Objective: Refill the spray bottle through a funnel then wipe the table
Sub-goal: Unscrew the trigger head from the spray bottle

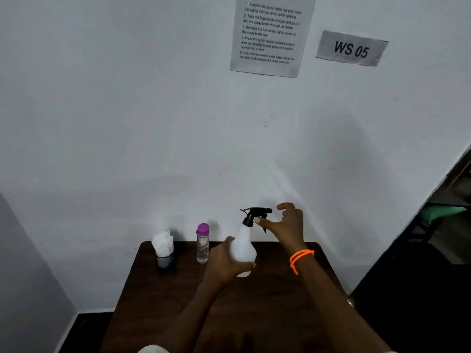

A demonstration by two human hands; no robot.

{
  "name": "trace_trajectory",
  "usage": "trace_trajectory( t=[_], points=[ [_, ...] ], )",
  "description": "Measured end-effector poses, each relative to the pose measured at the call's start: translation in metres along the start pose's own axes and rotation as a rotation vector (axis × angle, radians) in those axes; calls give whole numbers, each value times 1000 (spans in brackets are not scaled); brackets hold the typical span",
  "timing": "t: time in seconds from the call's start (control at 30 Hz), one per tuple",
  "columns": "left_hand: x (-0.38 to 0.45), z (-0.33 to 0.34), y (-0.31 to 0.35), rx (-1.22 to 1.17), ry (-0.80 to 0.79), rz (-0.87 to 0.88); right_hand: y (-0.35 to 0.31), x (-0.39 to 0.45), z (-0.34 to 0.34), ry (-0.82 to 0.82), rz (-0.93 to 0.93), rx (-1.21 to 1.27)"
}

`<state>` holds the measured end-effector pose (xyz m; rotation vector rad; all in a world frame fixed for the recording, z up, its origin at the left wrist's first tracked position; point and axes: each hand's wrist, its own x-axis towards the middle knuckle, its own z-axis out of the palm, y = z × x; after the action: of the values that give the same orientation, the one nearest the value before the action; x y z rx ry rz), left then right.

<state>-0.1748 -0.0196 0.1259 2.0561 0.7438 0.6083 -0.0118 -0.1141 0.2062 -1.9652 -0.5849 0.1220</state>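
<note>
Translucent white plastic spray bottle (243,247); dark wood-look table (275,296), matt.

head view — worn high, facing forward-down | table (280,296) near | wall (127,123) ahead

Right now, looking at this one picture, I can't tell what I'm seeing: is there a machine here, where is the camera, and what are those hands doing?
No machine: a person works with bare hands, and the single camera sits on their head, looking forward and down. The left hand grips the body of a white plastic spray bottle with a black trigger head, upright above the dark brown wooden table. The right hand, an orange cord bracelet on its wrist, is spread open beside the trigger head, not gripping it. On the table near the wall stand a clear bottle with a purple cap and a black cup of white tissues. A printed instruction sheet hangs on the wall.
</note>
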Motion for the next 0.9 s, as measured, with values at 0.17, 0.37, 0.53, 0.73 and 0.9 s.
trace_trajectory(
  t=[0.17,0.37,0.53,0.73,0.9],
  points=[
    [4,6,5,58,20,12,3,-21,28,49,-126,18],
    [1,11,6,-24,-38,40,-1,-17,33,62,-51,148],
    [1,9,2,-95,-50,48,9,-3,29,-37,95,264],
    [3,16,-8,-97,-64,53,5,-3,12,-304,71,459],
    [1,19,-9,-62,-52,67,6,-5,7,-395,41,396]
  ],
)
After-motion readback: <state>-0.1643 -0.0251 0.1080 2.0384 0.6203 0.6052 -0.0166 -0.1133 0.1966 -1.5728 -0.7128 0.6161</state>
